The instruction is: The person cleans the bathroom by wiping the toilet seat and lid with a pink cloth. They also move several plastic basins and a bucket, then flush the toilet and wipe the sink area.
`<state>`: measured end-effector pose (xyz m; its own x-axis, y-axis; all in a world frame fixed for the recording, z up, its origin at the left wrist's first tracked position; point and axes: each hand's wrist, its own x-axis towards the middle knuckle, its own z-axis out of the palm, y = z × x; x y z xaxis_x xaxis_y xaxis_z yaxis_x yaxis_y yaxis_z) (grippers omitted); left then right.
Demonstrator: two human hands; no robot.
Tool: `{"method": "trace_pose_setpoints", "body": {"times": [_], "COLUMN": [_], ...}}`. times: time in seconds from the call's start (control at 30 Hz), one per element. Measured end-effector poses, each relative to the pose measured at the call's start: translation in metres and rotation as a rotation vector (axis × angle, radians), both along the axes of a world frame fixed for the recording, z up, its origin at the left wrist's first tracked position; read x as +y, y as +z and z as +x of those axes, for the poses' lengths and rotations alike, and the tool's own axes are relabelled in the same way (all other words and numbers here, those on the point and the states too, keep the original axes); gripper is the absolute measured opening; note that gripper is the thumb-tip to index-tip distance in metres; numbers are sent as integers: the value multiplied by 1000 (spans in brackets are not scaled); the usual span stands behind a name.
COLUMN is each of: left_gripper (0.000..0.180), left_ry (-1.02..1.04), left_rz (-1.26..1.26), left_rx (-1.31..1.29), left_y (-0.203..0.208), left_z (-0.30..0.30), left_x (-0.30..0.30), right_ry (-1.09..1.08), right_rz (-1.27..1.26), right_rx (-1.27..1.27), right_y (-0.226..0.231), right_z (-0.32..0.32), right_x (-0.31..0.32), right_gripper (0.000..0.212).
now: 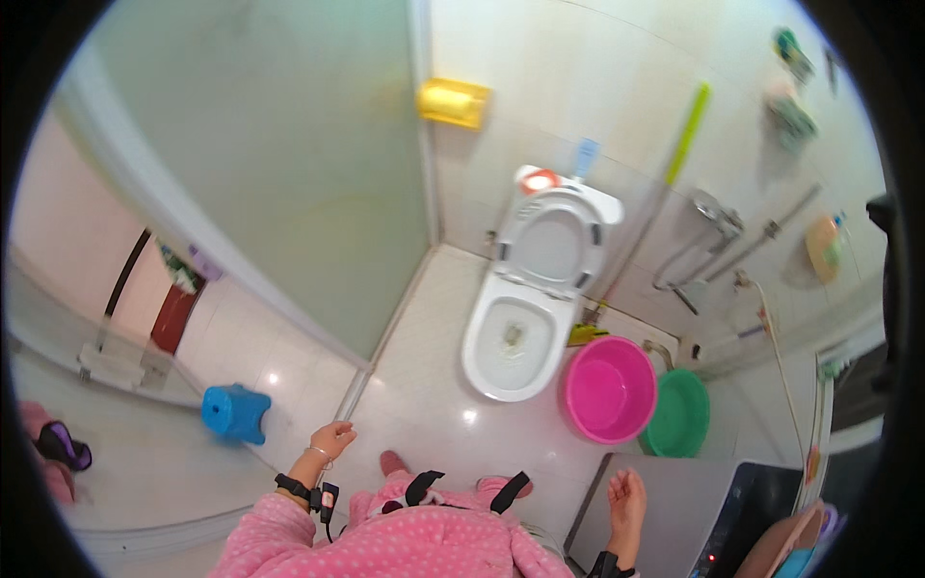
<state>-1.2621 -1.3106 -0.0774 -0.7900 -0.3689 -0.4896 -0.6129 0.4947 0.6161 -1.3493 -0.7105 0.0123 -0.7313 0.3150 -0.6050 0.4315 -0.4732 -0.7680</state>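
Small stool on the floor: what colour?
Blue all over, as far as it shows; the stool shows best in the head view.

Wearing a fuzzy pink top with white polka dots (424, 549), pink trousers (361, 506) and dusty-pink footwear (392, 462). Left wrist (306, 469) is sporting a thin pale bracelet (321, 451), chunky black band (292, 486) and small black-and-red box (330, 495) trailing a black cable (330, 530). Right wrist (626, 544) is rocking a dark band (609, 566) too.

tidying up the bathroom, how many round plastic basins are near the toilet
2: a pink round plastic basin just right of the white ceramic toilet, and a green round plastic basin right of that, partly covered in view. Any stacked beneath would be hidden.
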Motion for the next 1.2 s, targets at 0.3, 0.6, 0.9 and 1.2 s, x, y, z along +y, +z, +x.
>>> {"method": "trace_pose_setpoints", "body": {"times": [0.3,0.6,0.9,1.2], "left_gripper": [39,43,42,42], "left_ry": [593,739,565,320], "left_rz": [-1,187,85,232], "left_rx": [123,131,199,284], "left_y": [-1,-20,9,14], "left_z": [193,201,70,-102], "left_x": [-182,-256,-409,-521], "right_ry": [742,743,254,328], "right_rz": [-62,-82,-305,-268], "right_rx": [-41,-116,-376,-194], "right_y": [23,-5,-99,-93], "right_z": [-55,-126,-183,-199], "right_x": [-322,-433,-483,-541], "right_gripper": [28,28,10,20]}}
